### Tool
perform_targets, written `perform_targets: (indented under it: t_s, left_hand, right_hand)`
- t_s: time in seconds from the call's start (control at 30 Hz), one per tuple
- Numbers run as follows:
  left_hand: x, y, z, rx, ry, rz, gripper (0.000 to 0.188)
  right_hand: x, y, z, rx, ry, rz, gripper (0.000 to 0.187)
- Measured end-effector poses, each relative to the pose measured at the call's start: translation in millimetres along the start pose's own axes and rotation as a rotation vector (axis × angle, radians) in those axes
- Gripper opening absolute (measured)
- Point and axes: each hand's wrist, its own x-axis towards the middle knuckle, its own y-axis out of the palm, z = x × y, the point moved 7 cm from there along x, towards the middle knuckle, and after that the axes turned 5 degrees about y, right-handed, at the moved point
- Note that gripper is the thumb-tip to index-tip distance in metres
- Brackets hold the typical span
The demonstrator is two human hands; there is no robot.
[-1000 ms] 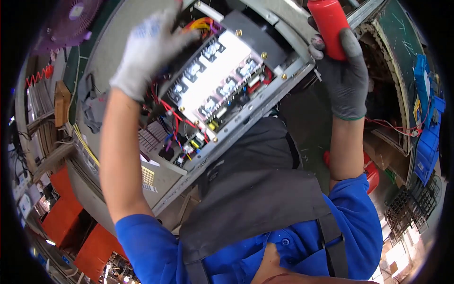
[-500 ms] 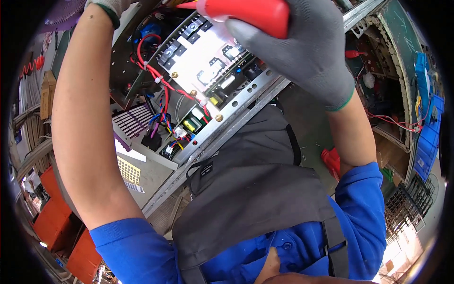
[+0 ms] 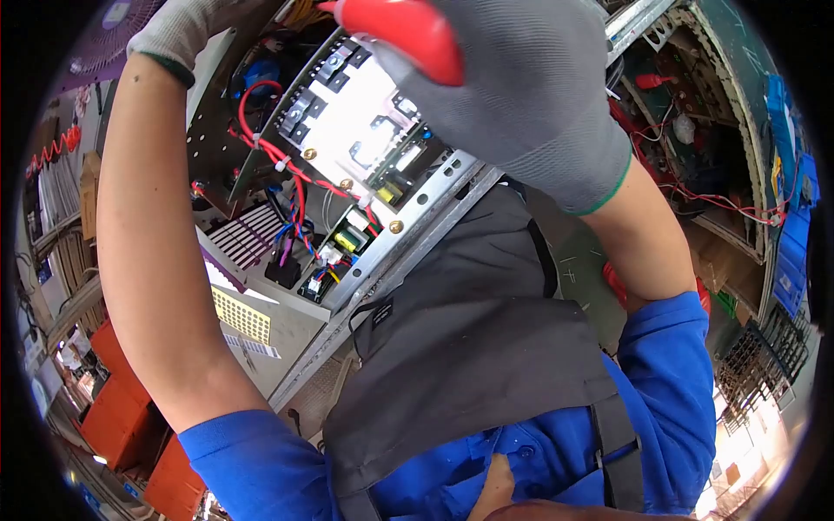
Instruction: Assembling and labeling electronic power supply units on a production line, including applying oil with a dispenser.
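Observation:
My right hand [image 3: 530,95], in a grey coated glove, is closed round a red squeeze bottle [image 3: 400,35]. The bottle lies almost level, its narrow pointed tip toward the upper left, above an open electronic unit. Under it is a bright metal plate [image 3: 334,130] edged with black transistors [image 3: 300,117] and brass-coloured screws. Red wires [image 3: 287,165] bundled with white ties run along the plate's left side. My left hand [image 3: 178,35], in a light grey knitted glove, is at the top left beside the unit's dark perforated panel [image 3: 204,126]; its fingers run out of view.
A metal rail [image 3: 408,230] crosses diagonally in front of my apron. Left stand a purple fan [image 3: 109,35] and orange bins [image 3: 122,417]. On the right are an open wooden-edged cabinet with loose wires [image 3: 695,174], blue bins [image 3: 795,234] and a black wire rack [image 3: 756,369].
My right hand has shifted left with the red squeeze bottle. My left hand sits slightly farther left and lower, so more of its glove shows.

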Motion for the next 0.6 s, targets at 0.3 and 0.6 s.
perform_targets:
  t_s: [0.3, 0.6]
  left_hand:
    - [-7, -6, 6, -0.039, -0.013, 0.001, 0.045]
    - [-12, -15, 7, 0.25, -0.031, -0.024, 0.049]
  right_hand:
    - [13, 1, 11, 0.006, -0.082, -0.064, 0.024]
    - [37, -5, 68, -0.184, -0.4, 0.139, 0.006]
